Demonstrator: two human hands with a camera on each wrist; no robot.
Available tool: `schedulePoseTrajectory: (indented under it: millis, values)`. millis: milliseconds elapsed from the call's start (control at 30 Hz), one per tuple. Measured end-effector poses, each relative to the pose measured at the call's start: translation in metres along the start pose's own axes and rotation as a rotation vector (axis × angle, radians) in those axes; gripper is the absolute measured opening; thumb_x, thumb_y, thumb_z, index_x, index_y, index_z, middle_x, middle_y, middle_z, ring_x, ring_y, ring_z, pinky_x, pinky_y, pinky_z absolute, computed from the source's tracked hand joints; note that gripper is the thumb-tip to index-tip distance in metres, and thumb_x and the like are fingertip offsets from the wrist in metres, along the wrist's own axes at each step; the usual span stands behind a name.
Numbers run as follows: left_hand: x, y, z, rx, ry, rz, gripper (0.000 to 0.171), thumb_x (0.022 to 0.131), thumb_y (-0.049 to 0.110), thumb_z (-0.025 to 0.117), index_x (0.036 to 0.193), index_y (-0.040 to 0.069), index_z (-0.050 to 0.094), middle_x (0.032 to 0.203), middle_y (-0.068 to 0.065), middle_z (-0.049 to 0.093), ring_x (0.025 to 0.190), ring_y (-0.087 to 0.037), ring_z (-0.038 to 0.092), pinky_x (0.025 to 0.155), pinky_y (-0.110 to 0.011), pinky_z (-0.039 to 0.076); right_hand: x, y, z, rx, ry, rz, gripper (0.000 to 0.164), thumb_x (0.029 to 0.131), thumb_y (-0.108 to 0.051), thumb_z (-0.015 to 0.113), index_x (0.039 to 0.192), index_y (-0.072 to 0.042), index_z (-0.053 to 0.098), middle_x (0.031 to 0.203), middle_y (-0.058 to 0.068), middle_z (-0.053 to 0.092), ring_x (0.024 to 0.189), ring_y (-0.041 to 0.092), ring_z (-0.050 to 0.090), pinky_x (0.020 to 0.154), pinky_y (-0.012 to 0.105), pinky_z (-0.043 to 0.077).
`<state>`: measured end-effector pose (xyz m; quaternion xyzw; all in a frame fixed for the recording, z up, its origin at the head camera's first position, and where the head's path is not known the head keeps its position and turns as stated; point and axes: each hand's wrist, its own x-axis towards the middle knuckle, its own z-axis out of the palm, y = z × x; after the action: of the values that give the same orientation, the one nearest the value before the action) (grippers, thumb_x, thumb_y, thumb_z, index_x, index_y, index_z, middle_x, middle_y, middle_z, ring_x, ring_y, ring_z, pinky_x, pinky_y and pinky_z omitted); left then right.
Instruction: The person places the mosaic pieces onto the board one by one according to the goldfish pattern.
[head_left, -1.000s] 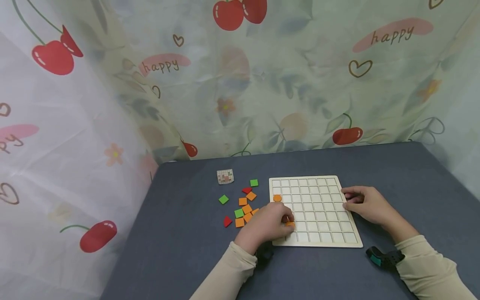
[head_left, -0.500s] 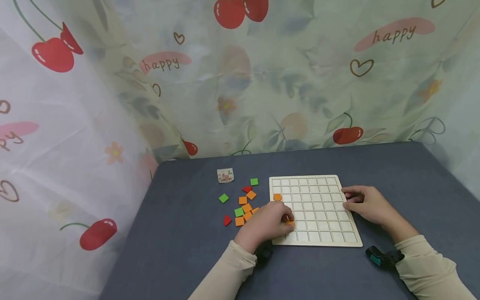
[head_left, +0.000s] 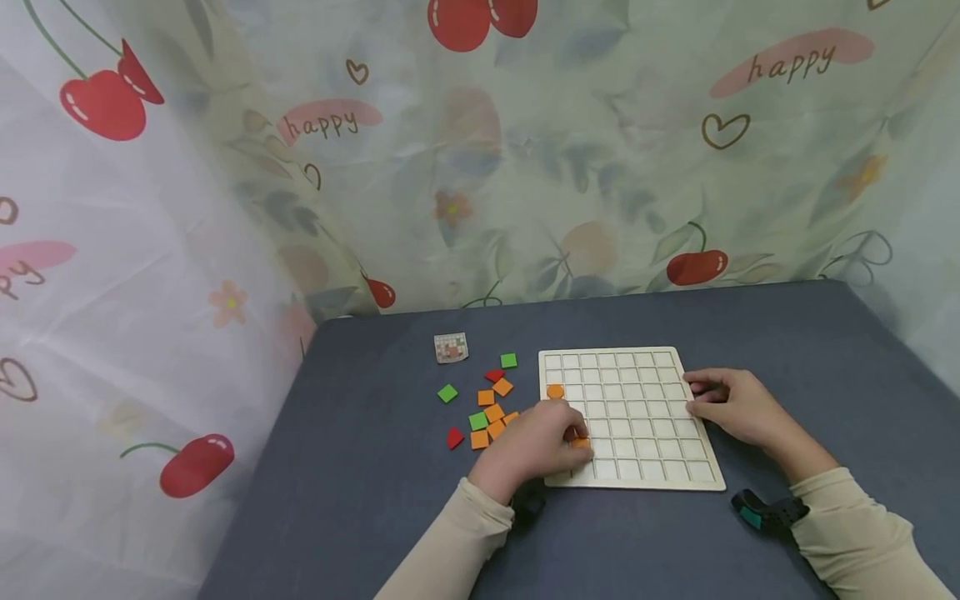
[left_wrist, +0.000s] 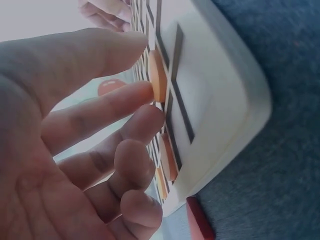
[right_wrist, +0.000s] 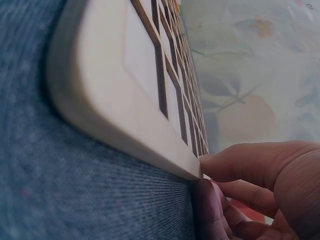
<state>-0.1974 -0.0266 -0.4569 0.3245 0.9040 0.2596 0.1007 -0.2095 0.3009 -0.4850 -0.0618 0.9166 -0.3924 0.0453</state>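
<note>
A pale wooden grid board point(head_left: 645, 417) lies flat on the table. In the head view my left hand point(head_left: 534, 442) reaches over its left side. The thumb and index finger of that hand pinch an orange tile point(left_wrist: 158, 76) sitting on the grid in the left wrist view, while the other fingers stay bent. Another orange tile point(head_left: 555, 391) sits farther up the board's left side. At the right edge of the board, my right hand point(head_left: 738, 407) holds the rim between thumb and fingers; the thumb point(right_wrist: 225, 162) shows at the edge in the right wrist view.
Left of the board lie loose orange tiles point(head_left: 486, 397), a few green tiles point(head_left: 447, 393) and red pieces point(head_left: 455, 438). Behind them is a small card point(head_left: 451, 348) with a grid picture. A patterned curtain point(head_left: 525, 167) stands along the dark table's point(head_left: 360, 467) back.
The head view has tilted slightly, so everything sits a little higher in it. Both hands keep nearly the same places on the board, and the loose tiles stay where they were.
</note>
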Motion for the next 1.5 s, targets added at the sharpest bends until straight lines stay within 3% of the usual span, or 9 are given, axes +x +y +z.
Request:
schedulePoseTrajectory:
  millis: [367, 600, 800, 900, 1033, 1500]
  values:
    - [-0.008, -0.004, -0.025, -0.116, 0.03, -0.007, 0.025, 0.097, 0.027, 0.078, 0.114, 0.008, 0.08, 0.096, 0.002, 0.071, 0.077, -0.004, 0.058, 0.07, -0.017, 0.051, 0.001, -0.002, -0.002, -0.011, -0.01, 0.001, 0.055, 0.097, -0.015, 0.075, 0.143, 0.01, 0.058, 0.128, 0.028, 0.067, 0.1, 0.018, 0.067, 0.073, 0.023, 0.054]
    - [-0.034, -0.028, -0.051, -0.145, 0.101, -0.099, 0.029, 0.098, 0.026, 0.077, 0.119, 0.007, 0.078, 0.107, -0.004, 0.073, 0.086, -0.01, 0.061, 0.078, -0.025, 0.054, 0.0, 0.001, 0.002, -0.01, 0.014, -0.005, 0.053, 0.096, -0.013, 0.076, 0.141, 0.01, 0.06, 0.126, 0.028, 0.068, 0.097, 0.016, 0.066, 0.072, 0.023, 0.054]
    - [-0.059, -0.064, -0.061, -0.143, 0.141, -0.177, 0.022, 0.097, 0.02, 0.076, 0.116, 0.008, 0.08, 0.111, -0.009, 0.072, 0.1, -0.026, 0.067, 0.088, -0.039, 0.059, -0.001, 0.002, 0.0, -0.005, 0.01, 0.007, 0.054, 0.096, -0.013, 0.076, 0.142, 0.011, 0.059, 0.127, 0.028, 0.067, 0.098, 0.018, 0.066, 0.072, 0.023, 0.054]
    - [-0.073, -0.079, -0.064, -0.134, 0.139, -0.196, 0.02, 0.096, 0.017, 0.076, 0.114, 0.009, 0.08, 0.11, -0.009, 0.071, 0.101, -0.026, 0.067, 0.092, -0.044, 0.059, -0.001, 0.002, 0.0, -0.004, 0.002, 0.014, 0.055, 0.097, -0.014, 0.076, 0.143, 0.01, 0.059, 0.128, 0.028, 0.067, 0.1, 0.02, 0.066, 0.072, 0.023, 0.054]
    - [-0.085, -0.093, -0.065, -0.109, 0.13, -0.225, 0.018, 0.093, 0.015, 0.081, 0.11, 0.01, 0.081, 0.105, -0.004, 0.072, 0.094, -0.02, 0.067, 0.089, -0.042, 0.059, 0.0, 0.001, -0.001, 0.001, -0.004, 0.013, 0.056, 0.097, -0.016, 0.076, 0.144, 0.01, 0.059, 0.129, 0.028, 0.067, 0.101, 0.02, 0.066, 0.073, 0.023, 0.054]
    - [-0.089, -0.101, -0.067, -0.151, 0.016, -0.291, 0.025, 0.083, 0.013, 0.089, 0.106, 0.013, 0.082, 0.101, 0.0, 0.076, 0.087, -0.019, 0.065, 0.085, -0.038, 0.059, -0.001, -0.002, 0.0, 0.013, -0.001, 0.012, 0.055, 0.097, -0.014, 0.075, 0.144, 0.01, 0.058, 0.128, 0.027, 0.067, 0.1, 0.015, 0.065, 0.073, 0.022, 0.054]
